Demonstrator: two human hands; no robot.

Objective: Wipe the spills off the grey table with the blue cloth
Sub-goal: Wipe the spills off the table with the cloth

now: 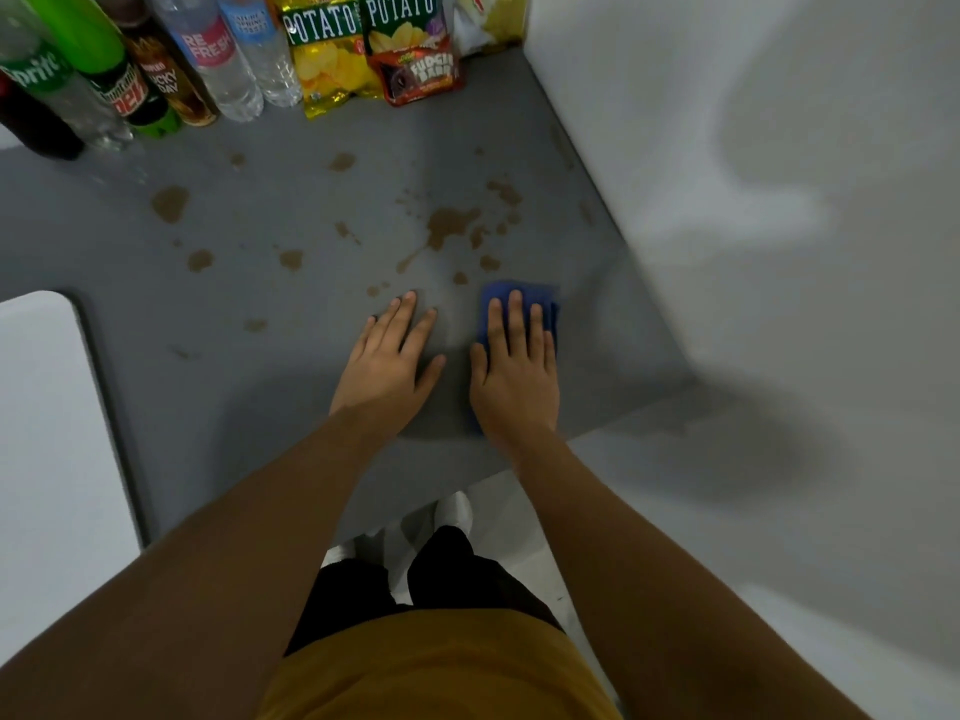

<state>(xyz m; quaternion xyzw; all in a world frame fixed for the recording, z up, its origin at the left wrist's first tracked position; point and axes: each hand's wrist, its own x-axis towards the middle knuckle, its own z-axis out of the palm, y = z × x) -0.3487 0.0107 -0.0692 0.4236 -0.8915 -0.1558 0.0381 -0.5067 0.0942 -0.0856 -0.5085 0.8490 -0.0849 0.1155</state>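
Note:
Brown spills (451, 225) are scattered over the middle of the grey table (270, 407), with the biggest blot just beyond my hands. A folded blue cloth (537, 298) lies near the table's right edge. My right hand (514, 371) lies flat on the cloth, fingers spread, pressing it to the table and hiding most of it. My left hand (395, 356) rests flat on the bare table a short way left of the cloth, fingers apart, holding nothing. Small brown spots (374, 290) lie just past its fingertips.
Several drink bottles (156, 70) and snack bags (363, 49) stand in a row along the table's far edge. A white surface (47, 407) adjoins the table on the left. The pale floor (779, 252) lies right of the table's edge.

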